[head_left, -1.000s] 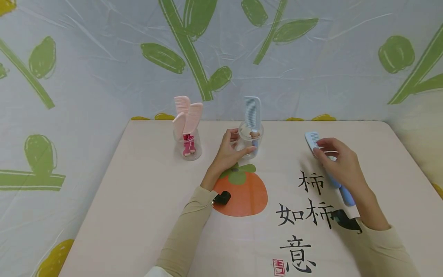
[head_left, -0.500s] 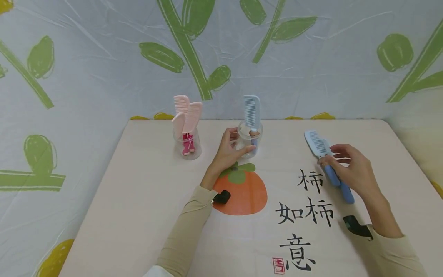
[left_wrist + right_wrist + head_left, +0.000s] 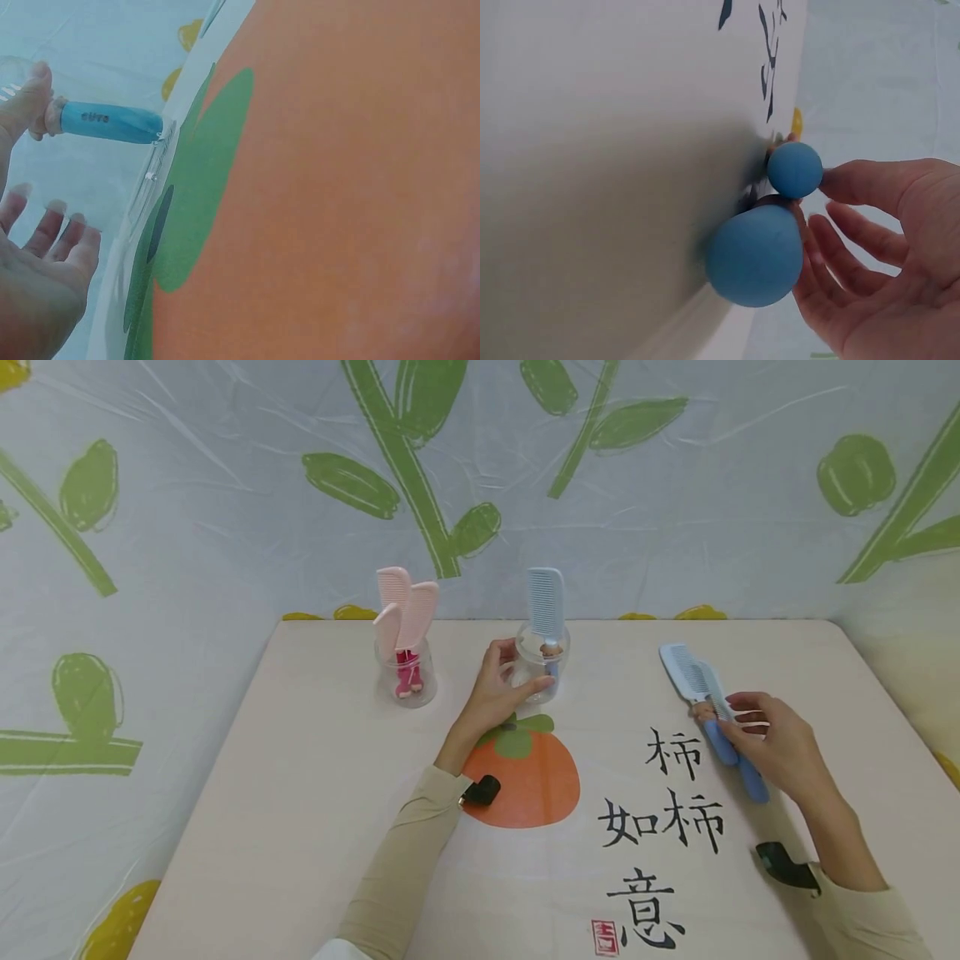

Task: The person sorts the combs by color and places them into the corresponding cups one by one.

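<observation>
My left hand [image 3: 491,693] holds a clear jar [image 3: 531,672] from its left side, thumb in front and fingers behind. A light blue comb [image 3: 546,602] stands upright in the jar, its blue handle [image 3: 112,122] visible through the wall in the left wrist view. On the right, two more blue combs [image 3: 681,667] lie side by side on the table, teeth ends pointing away. My right hand [image 3: 780,747] is at their right side, thumb by the handles and fingers loosely bent behind. In the right wrist view, the thumb reaches the smaller handle end [image 3: 795,170], near a larger one [image 3: 754,256].
A second clear jar [image 3: 420,689] with several pink combs [image 3: 408,610] stands to the left. The pale tabletop [image 3: 300,827] bears a printed orange persimmon [image 3: 540,785] and black characters. A patterned curtain [image 3: 240,527] closes off the table's back and sides.
My right hand has drawn back toward me and rightward along the two lying combs, uncovering more of them. The lying combs, the left hand and its jar stay in place.
</observation>
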`<act>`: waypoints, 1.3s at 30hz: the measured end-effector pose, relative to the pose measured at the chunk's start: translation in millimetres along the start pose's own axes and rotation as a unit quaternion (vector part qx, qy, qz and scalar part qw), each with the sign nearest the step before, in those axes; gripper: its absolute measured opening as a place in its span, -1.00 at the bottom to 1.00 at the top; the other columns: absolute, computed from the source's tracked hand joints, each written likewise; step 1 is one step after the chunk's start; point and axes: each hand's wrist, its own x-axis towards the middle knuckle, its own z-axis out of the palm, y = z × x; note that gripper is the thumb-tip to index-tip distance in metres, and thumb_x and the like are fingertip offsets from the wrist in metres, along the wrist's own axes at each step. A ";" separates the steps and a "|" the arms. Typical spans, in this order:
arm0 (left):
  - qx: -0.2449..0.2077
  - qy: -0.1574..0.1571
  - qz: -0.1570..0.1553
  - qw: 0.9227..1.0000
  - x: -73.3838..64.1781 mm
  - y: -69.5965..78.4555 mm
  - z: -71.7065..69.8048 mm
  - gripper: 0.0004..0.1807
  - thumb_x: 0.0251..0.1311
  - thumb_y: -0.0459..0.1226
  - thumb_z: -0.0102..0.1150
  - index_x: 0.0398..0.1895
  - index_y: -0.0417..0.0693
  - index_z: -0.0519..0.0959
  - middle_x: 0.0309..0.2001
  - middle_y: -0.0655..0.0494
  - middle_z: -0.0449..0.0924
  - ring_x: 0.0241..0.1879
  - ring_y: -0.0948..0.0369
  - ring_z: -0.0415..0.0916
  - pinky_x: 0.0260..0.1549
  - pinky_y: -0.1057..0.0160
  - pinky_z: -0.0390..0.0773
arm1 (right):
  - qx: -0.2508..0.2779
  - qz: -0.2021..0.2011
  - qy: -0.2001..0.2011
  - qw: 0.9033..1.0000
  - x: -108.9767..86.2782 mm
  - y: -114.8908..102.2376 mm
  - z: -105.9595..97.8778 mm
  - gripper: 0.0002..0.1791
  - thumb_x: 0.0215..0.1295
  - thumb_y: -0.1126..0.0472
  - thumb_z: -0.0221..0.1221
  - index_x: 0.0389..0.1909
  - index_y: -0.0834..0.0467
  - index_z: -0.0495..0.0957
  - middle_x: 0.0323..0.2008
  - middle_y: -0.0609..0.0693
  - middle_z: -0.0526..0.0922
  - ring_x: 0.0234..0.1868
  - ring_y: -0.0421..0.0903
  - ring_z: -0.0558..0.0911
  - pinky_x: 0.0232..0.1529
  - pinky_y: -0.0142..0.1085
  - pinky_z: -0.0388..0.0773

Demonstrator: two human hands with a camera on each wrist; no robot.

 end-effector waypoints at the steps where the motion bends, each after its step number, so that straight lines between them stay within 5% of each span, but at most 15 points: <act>1: -0.005 -0.002 -0.002 1.000 -0.2 -0.1 0.1 -0.23 0.19 -0.22 0.50 0.34 -0.10 0.23 0.30 0.01 0.31 0.34 0.02 0.28 0.47 -0.01 0.22 | -0.002 -0.001 -0.003 1.000 -0.4 0.8 0.5 -0.51 0.45 0.29 0.22 0.26 0.47 0.37 0.09 0.49 0.48 -0.01 0.45 0.57 -0.35 -0.75 0.29; 5: -0.018 -0.009 -0.007 1.000 -0.9 0.1 0.0 -0.21 0.20 -0.23 0.49 0.37 -0.14 0.20 0.36 -0.02 0.33 0.36 0.11 0.28 0.49 0.01 0.17 | -0.016 -0.003 -0.009 1.000 -1.4 4.6 1.7 -0.56 0.44 0.35 0.19 0.22 0.49 0.38 0.06 0.50 0.49 -0.03 0.45 0.59 -0.26 -0.34 0.67; 9: -0.014 -0.011 -0.008 1.000 -1.2 0.0 -1.2 -0.18 0.20 -0.22 0.49 0.39 -0.17 0.18 0.36 -0.05 0.35 0.36 0.11 0.30 0.48 0.02 0.20 | -0.030 0.004 -0.015 0.999 -0.6 8.1 1.0 -0.56 0.44 0.32 0.21 0.20 0.48 0.39 0.05 0.50 0.52 -0.04 0.45 0.60 -0.26 0.07 0.67; 14: -0.002 -0.007 -0.011 1.000 -2.3 0.2 -2.5 -0.18 0.18 -0.20 0.51 0.37 -0.13 0.20 0.32 0.02 0.37 0.33 0.13 0.34 0.44 0.05 0.27 | -0.044 0.038 -0.022 0.998 1.6 8.9 -1.0 -0.51 0.43 0.21 0.25 0.19 0.46 0.40 0.03 0.46 0.54 -0.04 0.44 0.60 -0.35 -0.16 0.62; 22: 0.013 0.003 -0.012 1.000 -4.1 1.6 -1.7 -0.14 0.18 -0.19 0.51 0.42 -0.12 0.19 0.28 0.00 0.40 0.33 -0.02 0.37 0.40 0.02 0.34 | -0.056 0.079 -0.004 0.995 7.1 5.8 -0.5 -0.47 0.36 0.17 0.31 0.11 0.49 0.42 -0.02 0.53 0.56 -0.07 0.45 0.61 -0.35 -0.04 0.61; 29: 0.026 0.014 -0.017 0.999 -4.1 3.4 -1.1 -0.16 0.13 -0.15 0.55 0.40 0.00 0.27 0.25 0.03 0.44 0.33 -0.02 0.38 0.39 0.08 0.35 | -0.068 0.069 0.002 0.995 7.6 5.3 -6.8 -0.53 0.35 0.12 0.33 -0.03 0.48 0.53 -0.15 0.46 0.64 -0.19 0.34 0.59 -0.41 -0.24 0.43; 39: 0.025 0.008 -0.004 1.000 -2.5 3.4 -3.0 -0.20 0.16 -0.16 0.53 0.42 -0.01 0.33 0.24 0.11 0.48 0.31 0.01 0.41 0.38 0.06 0.36 | -0.062 0.083 0.005 0.995 10.6 7.3 -14.2 -0.54 0.39 0.17 0.24 0.02 0.54 0.50 -0.14 0.53 0.62 -0.31 0.27 0.66 -0.53 -0.32 0.47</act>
